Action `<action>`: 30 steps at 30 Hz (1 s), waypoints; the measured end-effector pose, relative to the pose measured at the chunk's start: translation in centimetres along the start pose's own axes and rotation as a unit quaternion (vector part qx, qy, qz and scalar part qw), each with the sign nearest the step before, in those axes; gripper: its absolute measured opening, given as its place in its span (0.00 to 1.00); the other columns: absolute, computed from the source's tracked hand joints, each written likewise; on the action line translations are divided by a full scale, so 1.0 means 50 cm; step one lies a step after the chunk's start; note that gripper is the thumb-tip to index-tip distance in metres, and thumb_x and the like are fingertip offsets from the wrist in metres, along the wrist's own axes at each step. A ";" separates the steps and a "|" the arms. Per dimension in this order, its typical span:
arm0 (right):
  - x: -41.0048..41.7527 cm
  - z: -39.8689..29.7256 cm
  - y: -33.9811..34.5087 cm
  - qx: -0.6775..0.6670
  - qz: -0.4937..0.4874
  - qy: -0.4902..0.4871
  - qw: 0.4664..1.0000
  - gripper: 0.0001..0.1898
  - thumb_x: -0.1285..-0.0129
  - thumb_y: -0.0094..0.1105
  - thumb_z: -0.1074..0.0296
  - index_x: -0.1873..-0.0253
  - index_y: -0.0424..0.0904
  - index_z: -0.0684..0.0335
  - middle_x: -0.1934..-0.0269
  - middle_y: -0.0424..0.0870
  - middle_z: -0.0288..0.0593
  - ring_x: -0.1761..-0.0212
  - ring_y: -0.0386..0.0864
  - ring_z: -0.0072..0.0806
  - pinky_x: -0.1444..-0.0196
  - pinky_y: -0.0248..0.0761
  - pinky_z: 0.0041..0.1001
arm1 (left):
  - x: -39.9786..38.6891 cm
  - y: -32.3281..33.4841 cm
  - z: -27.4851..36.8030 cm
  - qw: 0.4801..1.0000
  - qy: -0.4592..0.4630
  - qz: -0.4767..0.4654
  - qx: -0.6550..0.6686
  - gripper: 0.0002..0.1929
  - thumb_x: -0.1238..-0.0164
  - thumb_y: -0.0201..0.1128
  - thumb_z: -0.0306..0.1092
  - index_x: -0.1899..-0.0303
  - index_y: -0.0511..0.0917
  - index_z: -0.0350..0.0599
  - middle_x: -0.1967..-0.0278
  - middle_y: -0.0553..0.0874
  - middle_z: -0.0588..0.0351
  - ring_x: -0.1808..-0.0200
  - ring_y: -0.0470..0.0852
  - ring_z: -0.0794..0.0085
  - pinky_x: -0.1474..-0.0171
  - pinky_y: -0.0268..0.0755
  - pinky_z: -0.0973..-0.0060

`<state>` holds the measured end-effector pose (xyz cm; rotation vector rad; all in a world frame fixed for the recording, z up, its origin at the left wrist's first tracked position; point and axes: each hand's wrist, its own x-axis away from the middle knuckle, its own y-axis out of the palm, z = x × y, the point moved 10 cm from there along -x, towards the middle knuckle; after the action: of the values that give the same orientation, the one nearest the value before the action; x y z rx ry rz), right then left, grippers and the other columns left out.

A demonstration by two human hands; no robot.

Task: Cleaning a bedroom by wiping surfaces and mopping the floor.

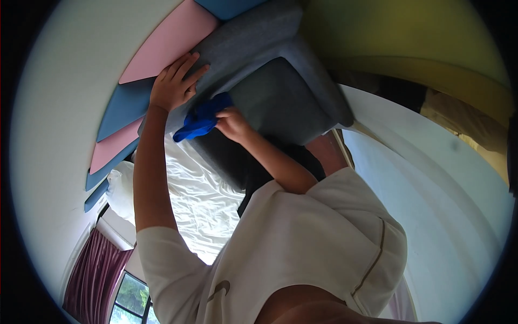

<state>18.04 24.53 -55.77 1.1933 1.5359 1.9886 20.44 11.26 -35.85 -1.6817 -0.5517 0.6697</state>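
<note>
A blue cloth [202, 117] hangs bunched over the edge of a grey upholstered armchair or sofa [251, 38], pinched in the fingers of my right hand [232, 123]. Up and to the left of it, my left hand [174, 85] is spread with nothing in it, at the top of the grey backrest beside a pink padded wall panel [170, 40]. A dark grey seat cushion [279, 101] lies to the right of the cloth. The part of the cloth inside my right fingers is hidden.
Blue padded panels [123, 111] line the wall at the left. A bed with a rumpled white sheet [198, 202] lies beyond the seat. Purple curtains [95, 271] hang beside a window [131, 293] at the lower left. Along the upper right is a yellow-green surface [404, 32].
</note>
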 end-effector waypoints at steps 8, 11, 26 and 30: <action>0.322 -0.478 0.165 0.305 0.129 -0.367 0.869 0.15 0.34 0.54 0.78 0.43 0.72 0.65 0.51 0.81 0.45 0.51 0.81 0.32 0.47 0.78 0.36 | 0.026 0.023 -0.012 0.998 -0.019 -0.049 0.020 0.30 0.39 0.62 0.37 0.33 0.71 0.78 0.27 0.67 0.65 0.29 0.68 0.71 0.33 0.66 0.68; 0.322 -0.548 0.180 0.684 0.152 -0.381 0.604 0.18 0.35 0.57 0.76 0.40 0.73 0.62 0.45 0.79 0.49 0.46 0.80 0.39 0.45 0.77 0.37 | 0.013 0.022 -0.010 0.998 -0.016 -0.055 0.026 0.29 0.38 0.61 0.37 0.34 0.72 0.77 0.27 0.66 0.66 0.29 0.67 0.71 0.32 0.65 0.68; 0.069 -0.650 0.022 0.944 0.242 -0.176 0.139 0.51 0.44 0.73 0.49 0.22 0.50 0.59 0.29 0.61 0.58 0.29 0.64 0.53 0.29 0.62 0.48 | 0.022 0.006 -0.019 0.999 -0.008 -0.025 0.042 0.30 0.40 0.64 0.37 0.34 0.73 0.76 0.27 0.67 0.66 0.30 0.70 0.72 0.33 0.67 0.68; 0.063 -0.637 0.010 0.946 0.257 -0.180 0.084 0.53 0.44 0.74 0.52 0.22 0.45 0.58 0.37 0.68 0.57 0.38 0.73 0.51 0.39 0.72 0.41 | 0.035 0.003 -0.018 0.998 -0.004 -0.016 0.056 0.30 0.41 0.65 0.36 0.35 0.75 0.75 0.28 0.68 0.64 0.30 0.71 0.70 0.34 0.68 0.67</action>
<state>-8.79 7.10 -55.75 -1.1546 -1.3999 1.1890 22.32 11.76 -36.09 -1.5641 -0.5364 0.6719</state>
